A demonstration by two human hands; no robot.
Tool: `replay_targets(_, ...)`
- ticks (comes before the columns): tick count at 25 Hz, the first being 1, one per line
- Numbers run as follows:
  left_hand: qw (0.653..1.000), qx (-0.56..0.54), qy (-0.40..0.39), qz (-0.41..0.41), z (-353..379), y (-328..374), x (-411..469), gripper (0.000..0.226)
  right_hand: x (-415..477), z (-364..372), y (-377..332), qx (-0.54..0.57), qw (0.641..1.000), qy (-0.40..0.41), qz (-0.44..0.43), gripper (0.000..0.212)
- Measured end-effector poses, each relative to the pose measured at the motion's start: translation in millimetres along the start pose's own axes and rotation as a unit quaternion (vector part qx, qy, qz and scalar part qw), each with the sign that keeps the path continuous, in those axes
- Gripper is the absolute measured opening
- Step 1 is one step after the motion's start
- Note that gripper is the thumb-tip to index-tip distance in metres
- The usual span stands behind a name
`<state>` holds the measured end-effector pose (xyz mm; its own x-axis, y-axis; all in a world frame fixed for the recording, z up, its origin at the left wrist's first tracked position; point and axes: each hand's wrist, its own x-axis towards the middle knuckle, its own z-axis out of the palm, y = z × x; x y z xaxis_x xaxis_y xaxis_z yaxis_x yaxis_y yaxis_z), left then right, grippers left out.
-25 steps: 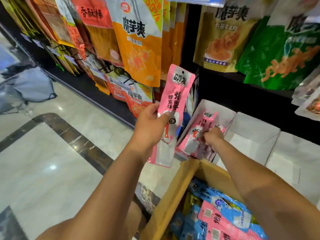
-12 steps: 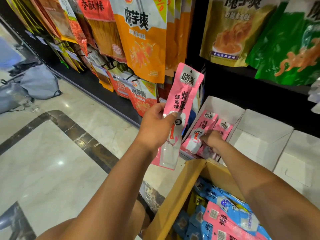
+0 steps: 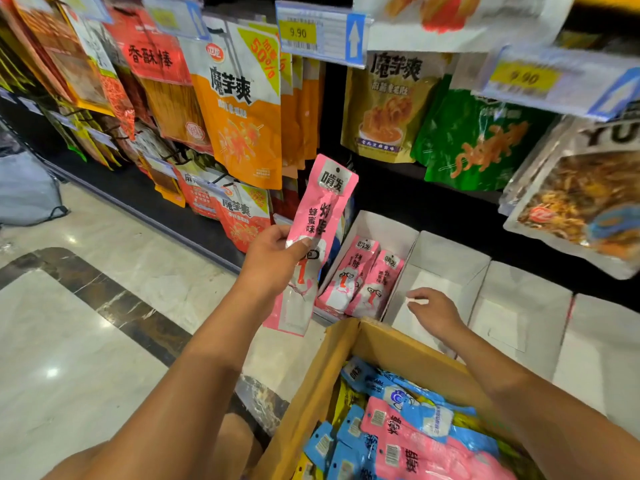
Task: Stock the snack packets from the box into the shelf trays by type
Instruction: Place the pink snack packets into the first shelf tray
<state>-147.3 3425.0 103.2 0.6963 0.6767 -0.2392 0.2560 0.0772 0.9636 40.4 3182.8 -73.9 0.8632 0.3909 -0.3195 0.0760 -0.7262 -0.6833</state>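
Observation:
My left hand (image 3: 277, 261) grips a long pink snack packet (image 3: 320, 216) upright, in front of the shelf and left of the trays. Two matching pink packets (image 3: 360, 282) lie side by side in the leftmost white tray (image 3: 388, 226). My right hand (image 3: 434, 311) hovers with its fingers apart and nothing in them, over the second white tray (image 3: 450, 258). Below, the cardboard box (image 3: 332, 368) holds several blue, pink and yellow packets (image 3: 408, 427).
Two more white trays (image 3: 519, 306) stand to the right on the shelf. Large hanging snack bags (image 3: 242, 109) and price tags (image 3: 322, 32) crowd the space above. A glossy marble floor (image 3: 86, 323) lies to the left, with a grey bag (image 3: 24, 188) at the far left.
My right hand has let go of the pink packets in the leftmost tray and drawn back to the right, over the second tray. My left hand still holds its packet.

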Motion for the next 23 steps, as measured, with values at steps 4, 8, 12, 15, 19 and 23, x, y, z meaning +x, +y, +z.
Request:
replay_targets(4, 1.0, 0.007, -0.015, 0.015, 17.6, -0.2, -6.1, 0.008, -45.6, -33.5, 48.9, -0.125, 0.992, 0.036, 0.002, 0.034)
replay_targets(8, 0.998, 0.014, -0.053, 0.035, 46.2, -11.0, -7.1, 0.014, -86.4, -41.6, 80.6, -0.239, 0.97, -0.033, 0.026, 0.064)
replay_targets(12, 0.993, 0.043, -0.102, 0.038, 75.8, -25.9, -10.8, 0.011, -96.3, -37.8, 86.3, -0.293, 0.954, -0.061, 0.007, 0.096)
replay_targets(15, 0.991, 0.042, -0.121, 0.028, 91.0, -33.5, -1.1, 0.009, -93.5, -38.1, 88.0, -0.287, 0.956, -0.058, 0.011, 0.092)
replay_targets(19, 0.986, 0.065, -0.151, 0.029, 119.8, -37.5, 33.6, 0.014, -95.1, -35.6, 90.7, -0.3, 0.953, -0.05, 0.013, 0.079)
replay_targets(23, 0.979, 0.096, -0.178, 0.036, 143.2, -58.3, 84.7, 0.019, -94.4, -32.3, 91.1, -0.335, 0.942, -0.01, -0.003, 0.075)
